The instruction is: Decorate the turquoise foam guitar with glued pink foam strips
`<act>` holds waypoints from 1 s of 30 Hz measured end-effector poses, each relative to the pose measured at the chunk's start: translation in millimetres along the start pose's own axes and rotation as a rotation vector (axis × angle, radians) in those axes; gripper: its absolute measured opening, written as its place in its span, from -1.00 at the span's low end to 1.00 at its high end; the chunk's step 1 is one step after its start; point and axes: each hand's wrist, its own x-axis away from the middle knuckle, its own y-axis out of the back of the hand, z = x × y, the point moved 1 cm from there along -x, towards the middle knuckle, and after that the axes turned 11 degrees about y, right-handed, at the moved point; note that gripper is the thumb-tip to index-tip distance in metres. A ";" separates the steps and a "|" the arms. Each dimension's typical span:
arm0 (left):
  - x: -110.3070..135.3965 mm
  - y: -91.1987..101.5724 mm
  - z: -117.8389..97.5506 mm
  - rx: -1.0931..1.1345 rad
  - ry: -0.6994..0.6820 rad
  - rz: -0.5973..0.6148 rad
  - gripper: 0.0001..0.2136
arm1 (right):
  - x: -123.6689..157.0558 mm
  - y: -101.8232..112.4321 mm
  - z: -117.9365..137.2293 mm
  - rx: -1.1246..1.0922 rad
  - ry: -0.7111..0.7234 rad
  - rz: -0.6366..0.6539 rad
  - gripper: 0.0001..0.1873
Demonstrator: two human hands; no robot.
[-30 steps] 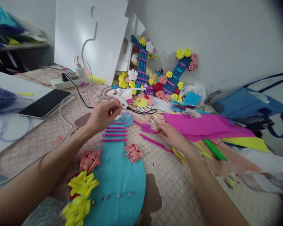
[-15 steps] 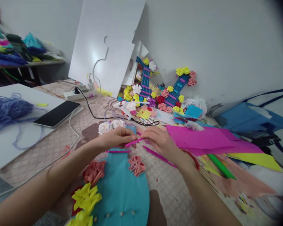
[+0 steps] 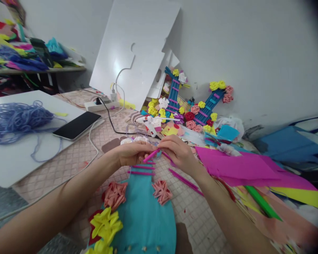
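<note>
A thin magenta strip (image 3: 149, 156) slants between my two hands above the neck of a turquoise guitar-shaped piece (image 3: 145, 208). The fingers of my left hand (image 3: 135, 152) close on its lower part, while my right hand (image 3: 178, 154) pinches near its upper end. Several similar strips (image 3: 141, 173) lie crosswise on the neck just below my left hand. Loose magenta strips (image 3: 187, 181) rest on the table beside my right wrist. Salmon flowers (image 3: 162, 192) and yellow flowers (image 3: 106, 223) decorate the body, and small beads (image 3: 144, 248) line its near part.
A white hot glue gun (image 3: 149, 125) lies beyond my hands, its black cord trailing left. On the left are a phone (image 3: 77, 125) and purple yarn (image 3: 21, 120) on a white board. Two flowered guitar shapes (image 3: 210, 106) lean at the wall. Magenta sheets (image 3: 235, 164) spread right.
The view has turned left, so things sit farther right in the picture. The held strip tilts more steeply, and more strips show on the neck below my left hand.
</note>
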 end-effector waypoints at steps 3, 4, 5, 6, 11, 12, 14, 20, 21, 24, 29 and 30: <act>-0.7 0.2 -1.1 0.023 -0.025 -0.018 -0.82 | 2.2 -3.2 -17.8 -0.055 -0.176 -0.117 -0.87; -1.1 0.4 -1.6 0.031 -0.039 -0.025 -0.81 | 2.7 -5.1 -28.3 -0.041 -0.269 -0.151 -0.87; -1.4 0.9 -2.1 0.037 -0.053 -0.033 -0.79 | 2.5 -7.8 -40.7 -0.007 -0.368 -0.178 -0.87; -1.8 1.4 -2.6 0.043 -0.066 -0.040 -0.79 | 1.3 -11.5 -54.4 0.034 -0.462 -0.166 -0.85; -3.6 3.7 -3.7 0.058 -0.095 -0.060 -0.82 | -23.7 -42.5 -116.2 0.052 -0.541 -0.027 -0.80; -3.9 4.0 -3.6 0.060 -0.097 -0.059 -0.82 | -30.0 -50.2 -124.3 0.049 -0.543 -0.001 -0.78; -4.2 4.6 -3.5 0.066 -0.101 -0.054 -0.83 | -40.9 -65.2 -135.8 0.040 -0.548 0.045 -0.78; -2.9 9.1 -5.4 0.098 -0.133 -0.047 -0.83 | -52.4 -90.5 -146.3 0.032 -0.620 -0.001 -0.80; -2.8 10.1 -6.0 0.105 -0.141 -0.050 -0.83 | -52.3 -89.6 -145.7 0.033 -0.627 -0.047 -0.79; -2.8 12.0 -7.3 0.120 -0.168 -0.063 -0.85 | -50.6 -77.4 -140.7 0.041 -0.621 -0.223 -0.69; -2.4 12.3 -9.1 0.141 -0.207 -0.090 -0.87 | -43.6 -41.9 -118.4 0.015 -0.586 -0.429 -0.60; -2.1 12.3 -9.5 0.145 -0.212 -0.092 -0.87 | -40.6 -34.2 -111.0 0.004 -0.581 -0.453 -0.60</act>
